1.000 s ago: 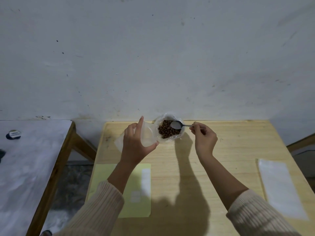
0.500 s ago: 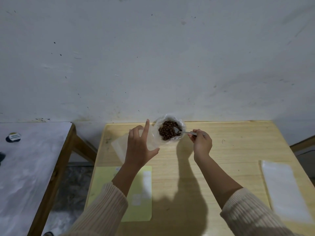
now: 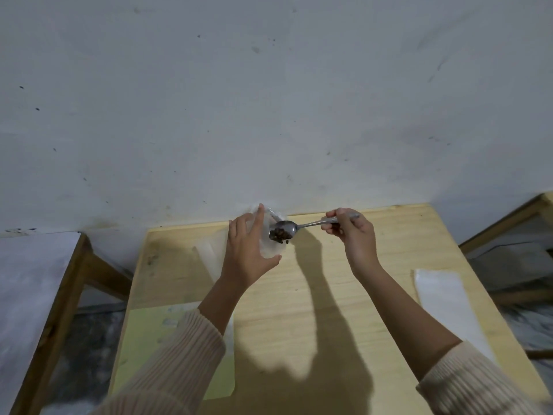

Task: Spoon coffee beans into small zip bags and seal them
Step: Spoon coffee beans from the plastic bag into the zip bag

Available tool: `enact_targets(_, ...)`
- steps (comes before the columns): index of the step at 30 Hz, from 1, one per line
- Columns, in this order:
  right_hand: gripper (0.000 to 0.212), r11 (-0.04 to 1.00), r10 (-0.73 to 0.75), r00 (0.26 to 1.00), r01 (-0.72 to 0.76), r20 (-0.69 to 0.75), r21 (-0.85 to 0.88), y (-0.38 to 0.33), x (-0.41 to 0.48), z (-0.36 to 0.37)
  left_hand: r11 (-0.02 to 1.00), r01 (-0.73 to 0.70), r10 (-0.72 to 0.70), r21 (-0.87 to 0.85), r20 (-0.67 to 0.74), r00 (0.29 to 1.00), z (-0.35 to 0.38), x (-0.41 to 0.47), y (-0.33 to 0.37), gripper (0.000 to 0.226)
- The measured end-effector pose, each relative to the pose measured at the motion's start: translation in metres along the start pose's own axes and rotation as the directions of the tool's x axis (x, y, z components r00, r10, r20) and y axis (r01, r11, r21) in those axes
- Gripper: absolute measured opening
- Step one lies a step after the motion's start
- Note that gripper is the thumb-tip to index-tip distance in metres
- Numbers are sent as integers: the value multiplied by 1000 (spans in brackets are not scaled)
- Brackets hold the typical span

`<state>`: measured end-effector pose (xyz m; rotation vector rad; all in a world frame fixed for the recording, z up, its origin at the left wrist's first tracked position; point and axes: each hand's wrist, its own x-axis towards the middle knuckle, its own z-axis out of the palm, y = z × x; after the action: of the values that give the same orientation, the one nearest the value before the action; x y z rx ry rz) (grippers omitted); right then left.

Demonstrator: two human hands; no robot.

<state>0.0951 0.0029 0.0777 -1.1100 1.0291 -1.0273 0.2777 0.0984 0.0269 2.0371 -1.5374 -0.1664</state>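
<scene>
My left hand [image 3: 245, 250] holds a small clear zip bag [image 3: 270, 248] upright near the table's far edge, its mouth facing right. My right hand [image 3: 353, 235] grips the handle of a metal spoon [image 3: 302, 226]. The spoon's bowl is tilted at the bag's mouth and dark coffee beans [image 3: 279, 234] are sliding off it. The clear container of beans seen earlier is hidden behind my left hand and the bag.
The wooden table [image 3: 314, 295] stands against a white wall. A yellow-green sheet [image 3: 143, 339] lies at the front left, and a white bag [image 3: 446, 304] lies flat near the right edge. A second, grey-topped table [image 3: 27, 283] is to the left across a gap.
The spoon was dipping into the bean container; now it is lifted out, loaded, and tipped at the zip bag's mouth. My left hand has raised the bag in front of the container.
</scene>
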Motion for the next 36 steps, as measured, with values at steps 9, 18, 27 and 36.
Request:
enact_targets(9, 26, 999, 34, 986, -27, -166, 43, 9, 8, -12, 994, -103, 107, 45, -111, 988, -1, -7, -14, 107)
enact_targets(18, 18, 977, 32, 999, -32, -6, -211, 67, -3, 49, 994, 74, -63, 82, -127, 990, -24, -24, -54, 108)
enact_targets(27, 29, 972, 223, 938, -235, -267, -14, 81, 8, 59, 991, 111, -98, 81, -143, 985, -27, -35, -76, 113)
enact_targets(36, 28, 973, 208, 938, -170, -277, 154, 43, 11, 42, 990, 28, -12, 140, -114, 993, -20, -14, -60, 112)
